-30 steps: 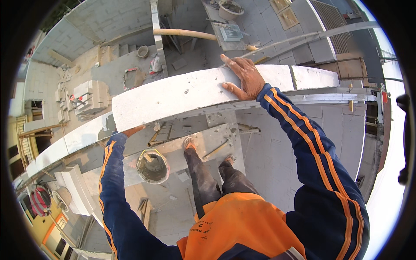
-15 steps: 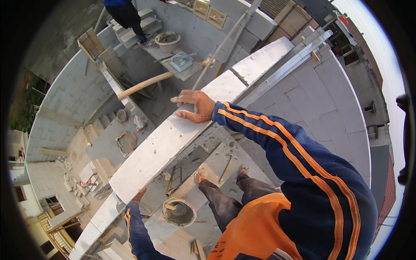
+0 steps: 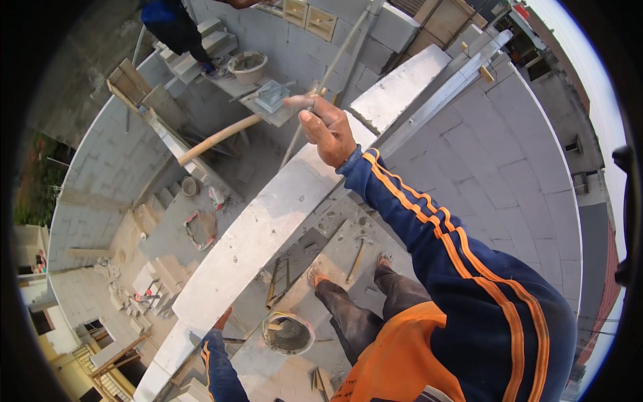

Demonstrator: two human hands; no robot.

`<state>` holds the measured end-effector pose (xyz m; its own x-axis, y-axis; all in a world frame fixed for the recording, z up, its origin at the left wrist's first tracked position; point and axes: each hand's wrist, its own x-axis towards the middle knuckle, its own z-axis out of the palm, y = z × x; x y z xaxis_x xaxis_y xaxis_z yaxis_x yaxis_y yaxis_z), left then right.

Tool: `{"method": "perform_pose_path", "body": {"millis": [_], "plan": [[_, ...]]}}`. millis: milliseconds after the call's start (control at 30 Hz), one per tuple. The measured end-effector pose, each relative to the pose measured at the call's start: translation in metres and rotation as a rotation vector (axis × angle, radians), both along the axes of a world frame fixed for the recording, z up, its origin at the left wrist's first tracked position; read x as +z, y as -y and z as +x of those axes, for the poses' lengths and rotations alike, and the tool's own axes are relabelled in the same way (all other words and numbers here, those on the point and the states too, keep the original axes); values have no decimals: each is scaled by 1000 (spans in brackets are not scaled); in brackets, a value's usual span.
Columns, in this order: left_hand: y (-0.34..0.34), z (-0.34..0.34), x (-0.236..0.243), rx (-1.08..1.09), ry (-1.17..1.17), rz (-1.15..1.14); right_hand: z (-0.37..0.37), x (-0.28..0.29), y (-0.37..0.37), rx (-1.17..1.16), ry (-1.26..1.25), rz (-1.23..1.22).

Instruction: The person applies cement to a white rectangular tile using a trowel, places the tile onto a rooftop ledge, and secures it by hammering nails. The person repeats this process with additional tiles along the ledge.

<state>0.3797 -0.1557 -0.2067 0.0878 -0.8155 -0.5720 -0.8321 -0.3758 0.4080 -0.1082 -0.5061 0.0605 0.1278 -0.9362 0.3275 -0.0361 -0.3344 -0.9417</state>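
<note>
A long row of pale lightweight blocks [image 3: 244,228] crosses the view diagonally, forming the top of a wall. My right hand [image 3: 327,128] is over this row near the joint with the far block [image 3: 402,87]. Its thumb and fingers are apart, with nothing seen between them; I cannot tell whether it touches the block. My left hand [image 3: 223,317] is at the near side of the row, close to the lower left joint. Its fingers are mostly hidden. Below the wall, a bucket of mortar [image 3: 288,333] stands on the platform near my feet.
A hammer [image 3: 356,260] lies on the platform [image 3: 335,244] by my feet. Beyond the wall, a bamboo pole [image 3: 218,139] and a thin pole [image 3: 335,67] cross the drop. Another person [image 3: 171,27] stands at the far left, near a mortar tub [image 3: 247,67] on a board.
My right hand has lifted and moved farther along the row, toward the far block. The left hand stays by the lower left end. The whole view has shifted slightly.
</note>
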Motion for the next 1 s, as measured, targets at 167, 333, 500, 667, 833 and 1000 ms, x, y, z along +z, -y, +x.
{"method": "perform_pose_path", "body": {"millis": [167,333,500,667,833,1000], "plan": [[0,9,-20,2,15,58,0,-10,5,-13,-263,-46],[-19,-31,5,73,492,-286,-16,10,9,5,-325,214],[-73,-148,87,408,338,-486,-108,-12,-88,-175,-219,250],[-94,-292,95,221,100,-353,-203,-203,-225,-516,-567,722],[-60,-380,42,70,-205,-191,-250,-432,-331,-383,-999,1304],[-15,-413,-19,91,-97,-189,-271,-605,-353,-157,-855,1599]]}}
